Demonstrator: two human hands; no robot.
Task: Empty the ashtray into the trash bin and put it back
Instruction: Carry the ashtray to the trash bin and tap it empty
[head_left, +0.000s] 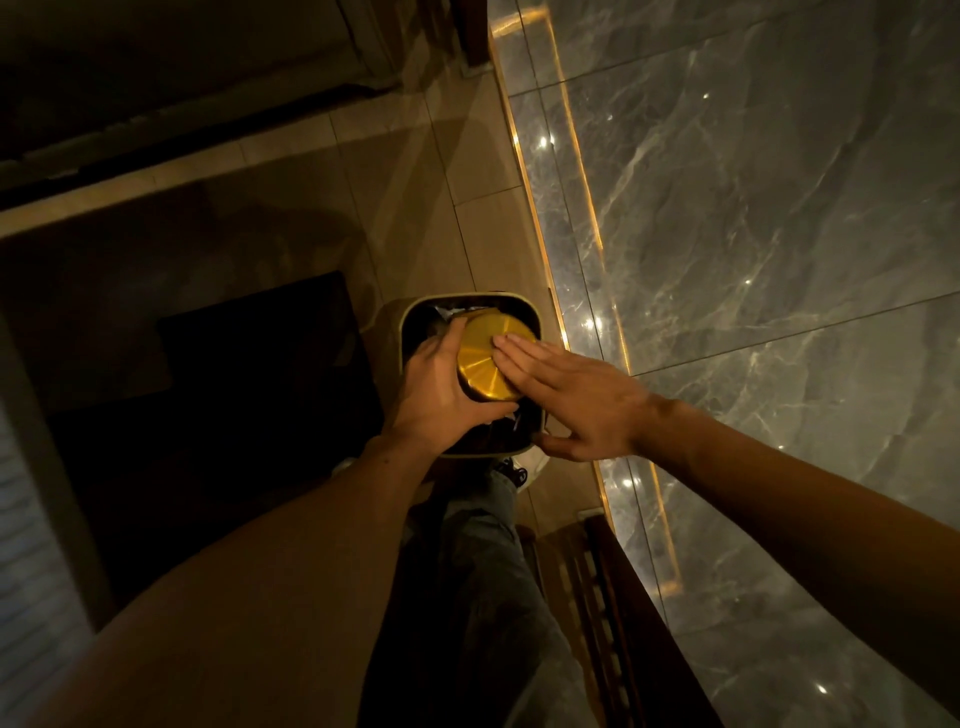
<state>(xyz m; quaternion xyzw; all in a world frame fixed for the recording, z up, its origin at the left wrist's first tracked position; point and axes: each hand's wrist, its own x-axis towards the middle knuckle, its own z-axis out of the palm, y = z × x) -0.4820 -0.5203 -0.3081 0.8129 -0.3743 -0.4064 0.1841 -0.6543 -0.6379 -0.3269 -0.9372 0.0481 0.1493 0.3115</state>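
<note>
A round gold ashtray (480, 356) is turned upside down over the open mouth of a small square trash bin (470, 301) on the floor. My left hand (434, 387) grips the ashtray by its left side and rim. My right hand (576, 395) lies flat with its fingers straight, the fingertips resting on the ashtray's upturned base. Dark rubbish shows inside the bin below the ashtray; what falls from the ashtray is hidden.
A grey marble wall (753, 218) with a lit amber strip along its foot runs down the right. A dark mat (249, 374) lies left of the bin. My leg in jeans (483, 561) stands just before the bin, with dark wooden furniture (613, 597) to its right.
</note>
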